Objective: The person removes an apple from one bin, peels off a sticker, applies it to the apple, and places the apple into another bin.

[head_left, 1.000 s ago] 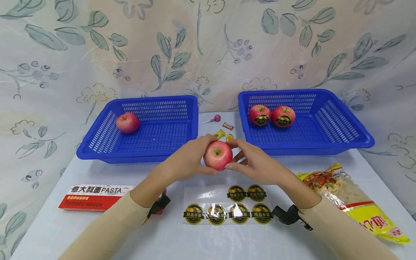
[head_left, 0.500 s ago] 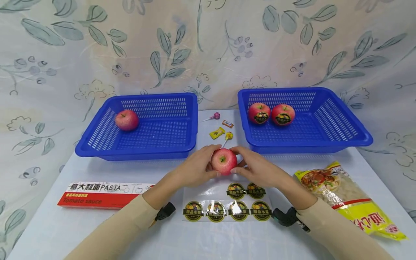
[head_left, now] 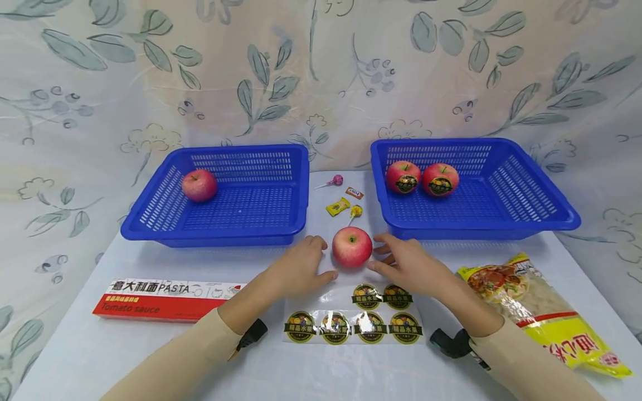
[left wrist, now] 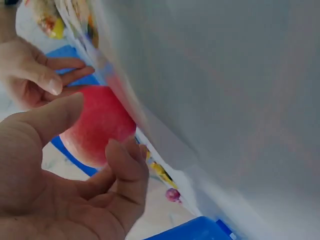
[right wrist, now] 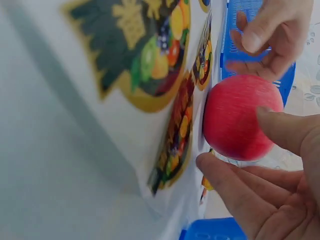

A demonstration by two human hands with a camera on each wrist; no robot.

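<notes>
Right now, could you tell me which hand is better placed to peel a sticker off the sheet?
Probably the right hand: it lies open just above the sheet's top stickers, while the left hand sits off its left corner.

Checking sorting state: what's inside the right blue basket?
The right blue basket holds two red apples side by side near its back left corner, each showing a dark round sticker. The near wall hides the front strip of its floor.

Leaf-print curtain (head_left: 321, 72) behind pale table (head_left: 150, 356)
</notes>
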